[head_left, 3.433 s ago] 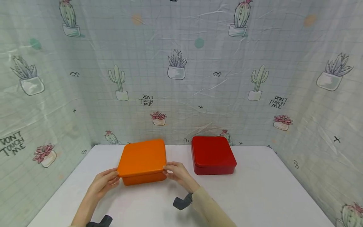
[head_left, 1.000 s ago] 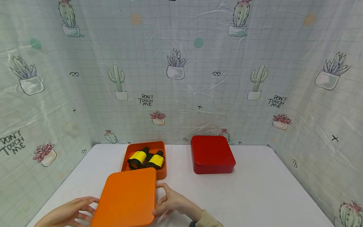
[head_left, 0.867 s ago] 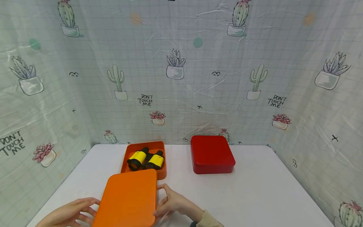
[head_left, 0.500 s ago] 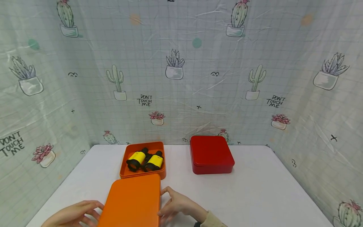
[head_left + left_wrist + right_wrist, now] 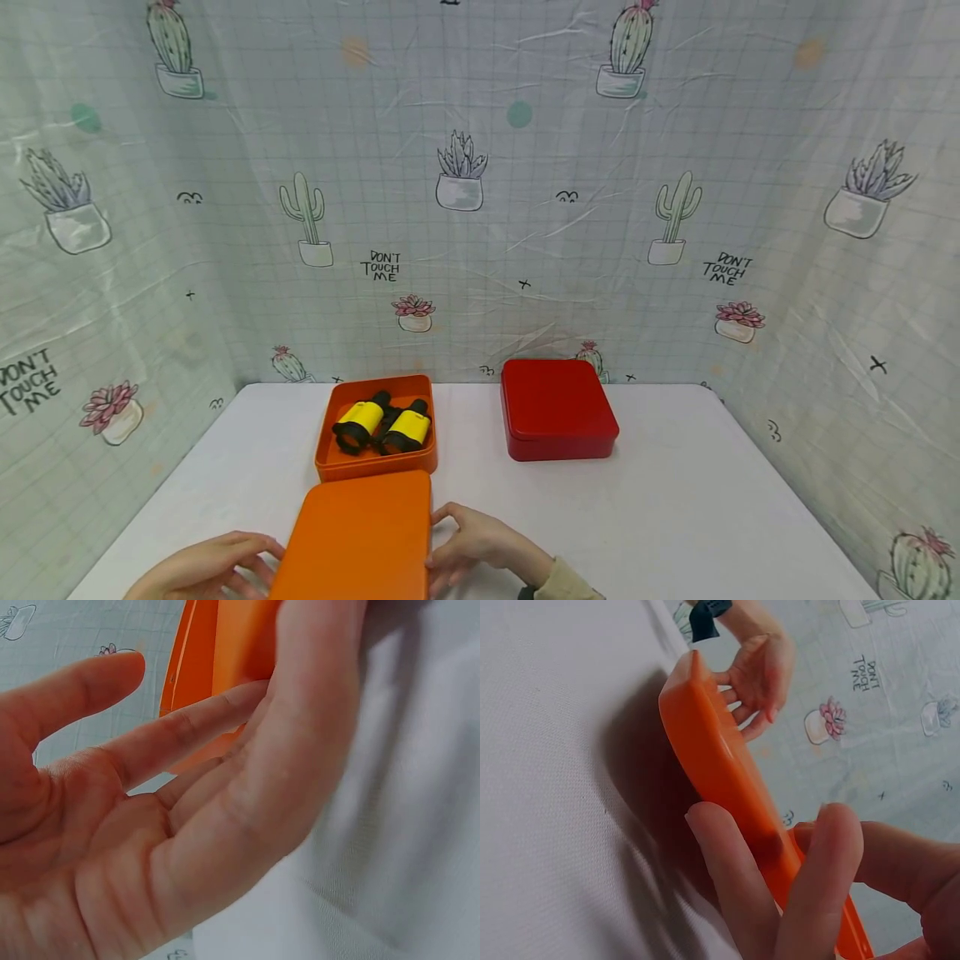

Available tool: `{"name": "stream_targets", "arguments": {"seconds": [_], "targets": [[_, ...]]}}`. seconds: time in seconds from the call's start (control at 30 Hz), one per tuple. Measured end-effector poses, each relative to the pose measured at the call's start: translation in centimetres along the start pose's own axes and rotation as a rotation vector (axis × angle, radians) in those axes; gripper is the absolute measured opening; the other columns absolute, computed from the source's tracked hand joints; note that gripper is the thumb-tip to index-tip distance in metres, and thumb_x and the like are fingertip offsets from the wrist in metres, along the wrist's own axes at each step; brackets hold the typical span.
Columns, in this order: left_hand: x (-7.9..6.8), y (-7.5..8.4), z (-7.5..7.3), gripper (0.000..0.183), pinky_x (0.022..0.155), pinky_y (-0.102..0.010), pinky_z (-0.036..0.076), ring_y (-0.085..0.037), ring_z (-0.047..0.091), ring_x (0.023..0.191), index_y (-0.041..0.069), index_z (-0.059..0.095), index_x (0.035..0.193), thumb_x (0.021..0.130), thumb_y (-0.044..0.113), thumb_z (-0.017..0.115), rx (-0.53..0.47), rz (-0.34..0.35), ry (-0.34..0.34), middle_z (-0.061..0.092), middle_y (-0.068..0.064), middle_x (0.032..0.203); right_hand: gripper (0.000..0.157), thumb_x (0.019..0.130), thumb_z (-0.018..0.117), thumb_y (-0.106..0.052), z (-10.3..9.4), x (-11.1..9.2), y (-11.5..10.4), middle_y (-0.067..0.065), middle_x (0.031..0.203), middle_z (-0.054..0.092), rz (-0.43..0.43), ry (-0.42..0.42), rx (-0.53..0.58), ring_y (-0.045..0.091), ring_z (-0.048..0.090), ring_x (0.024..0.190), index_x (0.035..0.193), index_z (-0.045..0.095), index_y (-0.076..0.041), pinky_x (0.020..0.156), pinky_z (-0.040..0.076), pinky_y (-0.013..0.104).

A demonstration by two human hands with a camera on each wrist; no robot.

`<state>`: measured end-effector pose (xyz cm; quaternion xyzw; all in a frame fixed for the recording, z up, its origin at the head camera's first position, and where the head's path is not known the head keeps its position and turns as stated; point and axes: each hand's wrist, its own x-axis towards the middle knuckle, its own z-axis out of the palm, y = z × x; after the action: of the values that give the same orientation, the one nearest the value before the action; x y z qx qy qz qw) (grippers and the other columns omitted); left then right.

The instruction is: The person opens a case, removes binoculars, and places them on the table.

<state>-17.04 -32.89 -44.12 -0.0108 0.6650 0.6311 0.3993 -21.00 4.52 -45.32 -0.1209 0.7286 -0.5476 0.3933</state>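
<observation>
An orange lid [image 5: 360, 537] slants in front of the open orange box [image 5: 426, 463] in the head view. Inside that box lie yellow and black binoculars [image 5: 408, 429]. My right hand [image 5: 483, 546] pinches the lid's right side; in the right wrist view, the fingers [image 5: 821, 877] lie against its outer wall. My left hand [image 5: 210, 567] is at the lid's left side with outstretched fingers. The left wrist view shows its thumb [image 5: 97, 686] away from the orange surface. The lid's near edge is cut off by the bottom of the head view.
A closed red box [image 5: 558, 408] stands on the white table [image 5: 675, 500], right of the orange box. Behind and on both sides hangs a curtain [image 5: 480, 250] printed with cacti.
The lid was on the orange box at first; both hands brought it off towards me, uncovering the binoculars. Over the last second, lid and hands shifted slightly right and nearer.
</observation>
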Motion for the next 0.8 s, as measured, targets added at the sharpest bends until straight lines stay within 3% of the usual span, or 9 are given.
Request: {"name": "stream_targets", "arguments": {"seconds": [0.27,0.57,0.8], "targets": [[0.78,-0.09,0.20,0.049,0.077,-0.023,0.051,-0.013,0.063,0.079,0.000,0.053,0.113,0.092,0.042,0.040,0.122,-0.013,0.092,0.063,-0.004,0.093,0.042,0.080,0.064,-0.010,-0.43,0.36,0.27,0.016,0.083,0.069,0.025,-0.028,0.030,0.020,0.068,0.068,0.115,0.041,-0.012,0.048,0.049,0.017],[1.03,0.08,0.33,0.047,0.082,-0.026,0.051,-0.014,0.062,0.082,0.001,0.053,0.113,0.093,0.041,0.040,0.063,-0.024,0.050,0.063,-0.004,0.095,0.042,0.082,0.061,-0.011,-0.77,0.44,0.45,0.015,0.084,0.070,0.075,-0.062,0.059,0.018,0.068,0.069,0.119,0.042,-0.010,0.051,0.049,0.015],[0.87,0.11,0.59,0.047,0.084,-0.027,0.050,-0.016,0.062,0.083,0.001,0.052,0.114,0.092,0.040,0.041,0.005,-0.044,0.056,0.063,-0.006,0.096,0.043,0.084,0.060,-0.015,-0.69,0.33,0.52,0.016,0.084,0.069,0.065,-0.070,0.052,0.020,0.069,0.070,0.122,0.042,-0.008,0.053,0.050,0.016]]}}
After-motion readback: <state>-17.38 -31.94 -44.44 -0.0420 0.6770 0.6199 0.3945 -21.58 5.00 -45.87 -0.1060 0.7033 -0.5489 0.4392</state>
